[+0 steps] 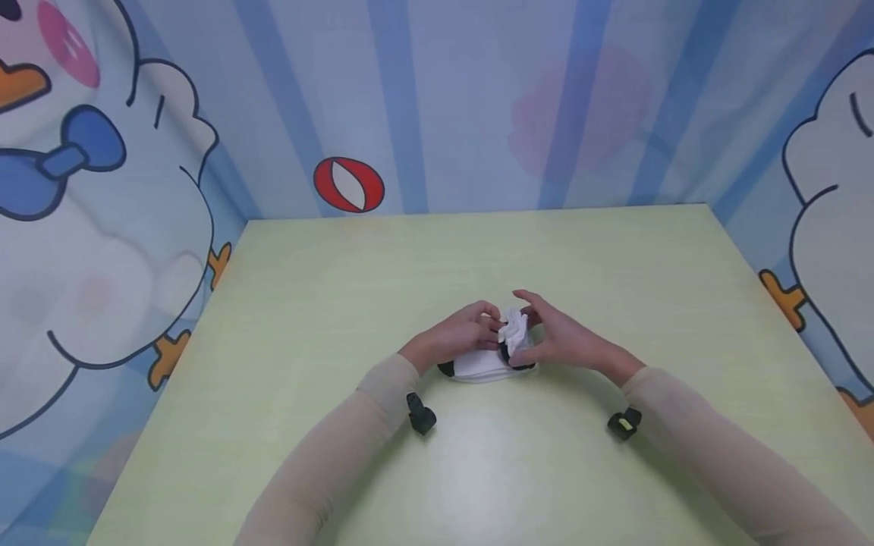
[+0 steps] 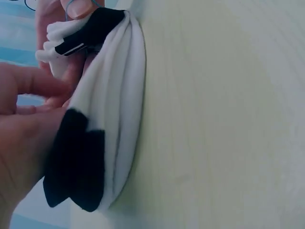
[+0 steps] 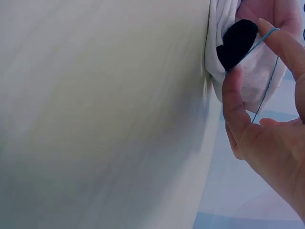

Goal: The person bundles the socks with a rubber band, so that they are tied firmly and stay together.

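A pair of white socks [image 1: 481, 366] with black patches lies folded on the table, its gathered white end [image 1: 514, 330] raised between the hands. In the left wrist view, the socks [image 2: 126, 105] stand as several stacked layers with black ends at the bottom. My left hand [image 1: 460, 334] holds the socks from the left with curled fingers, partly hidden behind the fabric. On the right, my right hand [image 1: 563, 337] has a thin blue band [image 3: 262, 40] stretched over its index finger and thumb. Its thumb tip touches a black patch [image 3: 238, 44]; some fingers are hidden.
The pale green table [image 1: 341, 280] extends around the hands. Behind it hangs a blue striped cloth [image 1: 464, 106] with cartoon prints, which also covers both sides. Small black devices [image 1: 421, 415] are worn on both wrists.
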The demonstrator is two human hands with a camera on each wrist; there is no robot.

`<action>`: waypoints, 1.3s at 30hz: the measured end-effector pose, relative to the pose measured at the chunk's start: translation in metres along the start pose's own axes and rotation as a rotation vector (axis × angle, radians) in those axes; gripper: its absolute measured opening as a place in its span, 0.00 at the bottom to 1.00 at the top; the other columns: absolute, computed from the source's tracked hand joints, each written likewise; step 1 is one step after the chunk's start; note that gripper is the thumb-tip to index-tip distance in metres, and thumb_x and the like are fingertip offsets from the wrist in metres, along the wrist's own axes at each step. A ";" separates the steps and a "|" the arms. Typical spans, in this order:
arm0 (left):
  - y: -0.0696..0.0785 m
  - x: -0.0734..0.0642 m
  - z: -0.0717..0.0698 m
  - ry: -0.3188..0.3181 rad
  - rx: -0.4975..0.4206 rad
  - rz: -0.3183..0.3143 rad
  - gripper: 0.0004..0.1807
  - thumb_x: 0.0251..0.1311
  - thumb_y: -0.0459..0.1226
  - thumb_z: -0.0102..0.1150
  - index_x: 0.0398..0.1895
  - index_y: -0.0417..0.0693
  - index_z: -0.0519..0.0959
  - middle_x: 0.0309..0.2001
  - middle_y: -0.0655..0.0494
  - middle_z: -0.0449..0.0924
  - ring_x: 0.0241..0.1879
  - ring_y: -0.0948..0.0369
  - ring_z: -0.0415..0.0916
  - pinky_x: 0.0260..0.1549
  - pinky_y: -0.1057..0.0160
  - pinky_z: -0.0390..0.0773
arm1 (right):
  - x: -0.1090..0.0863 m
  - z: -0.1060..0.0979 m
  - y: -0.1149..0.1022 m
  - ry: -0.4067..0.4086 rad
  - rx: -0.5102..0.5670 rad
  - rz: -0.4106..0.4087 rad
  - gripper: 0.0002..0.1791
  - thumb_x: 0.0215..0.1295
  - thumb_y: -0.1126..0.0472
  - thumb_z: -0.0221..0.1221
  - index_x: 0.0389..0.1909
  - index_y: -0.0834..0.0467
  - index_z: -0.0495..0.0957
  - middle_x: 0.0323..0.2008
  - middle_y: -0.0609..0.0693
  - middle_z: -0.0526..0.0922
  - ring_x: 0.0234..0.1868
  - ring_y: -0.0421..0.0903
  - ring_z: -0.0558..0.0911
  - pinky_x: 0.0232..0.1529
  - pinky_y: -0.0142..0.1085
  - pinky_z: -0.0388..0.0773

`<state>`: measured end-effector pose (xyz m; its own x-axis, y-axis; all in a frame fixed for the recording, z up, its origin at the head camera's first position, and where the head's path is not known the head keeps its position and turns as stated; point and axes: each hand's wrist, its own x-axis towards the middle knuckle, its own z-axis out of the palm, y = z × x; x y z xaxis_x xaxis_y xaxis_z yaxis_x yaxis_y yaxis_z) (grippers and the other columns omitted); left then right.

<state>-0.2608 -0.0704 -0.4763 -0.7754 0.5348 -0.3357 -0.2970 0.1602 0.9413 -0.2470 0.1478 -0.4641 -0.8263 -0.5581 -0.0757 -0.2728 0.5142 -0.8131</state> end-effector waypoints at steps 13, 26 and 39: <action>-0.001 0.002 0.005 -0.066 0.534 0.172 0.11 0.70 0.34 0.58 0.49 0.47 0.87 0.44 0.60 0.84 0.41 0.65 0.73 0.44 0.68 0.70 | -0.008 -0.003 0.013 0.020 0.138 0.015 0.62 0.51 0.52 0.77 0.79 0.53 0.46 0.61 0.58 0.74 0.62 0.56 0.73 0.62 0.57 0.66; 0.009 0.002 0.018 -0.270 0.916 0.254 0.18 0.77 0.33 0.43 0.60 0.48 0.80 0.50 0.52 0.75 0.47 0.61 0.68 0.50 0.67 0.67 | -0.013 0.002 0.013 -0.002 0.088 -0.038 0.60 0.53 0.55 0.76 0.79 0.51 0.45 0.64 0.58 0.67 0.59 0.54 0.72 0.58 0.50 0.67; -0.001 -0.003 0.010 -0.234 0.752 0.349 0.12 0.71 0.24 0.38 0.53 0.40 0.66 0.48 0.49 0.75 0.48 0.59 0.72 0.49 0.68 0.68 | -0.008 0.003 0.012 -0.010 -0.046 -0.184 0.63 0.52 0.66 0.75 0.80 0.49 0.42 0.66 0.57 0.66 0.61 0.53 0.70 0.61 0.51 0.65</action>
<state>-0.2532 -0.0637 -0.4757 -0.5939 0.8000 -0.0850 0.4493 0.4175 0.7899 -0.2421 0.1566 -0.4748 -0.7554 -0.6519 0.0659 -0.4412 0.4317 -0.7868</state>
